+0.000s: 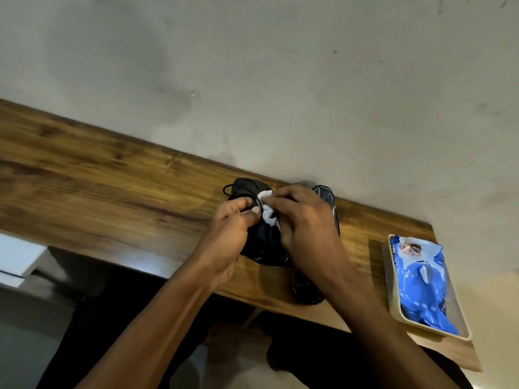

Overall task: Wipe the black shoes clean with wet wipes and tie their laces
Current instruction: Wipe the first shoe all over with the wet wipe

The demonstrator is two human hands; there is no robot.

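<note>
- Head view: black shoe (262,242) on wooden table (112,178), left of wet-wipe pack (421,284).
- Left hand (233,228): fingers pinch lace (229,189).
- Right hand (306,220): fingers curled, pressing white wipe (266,204) on shoe.
- Step, judged: wiping; next, second shoe (325,197), then laces.

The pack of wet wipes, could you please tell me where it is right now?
In the head view, the blue pack of wet wipes lies in a pale tray at the wooden table's right end, right of the right hand.
</note>
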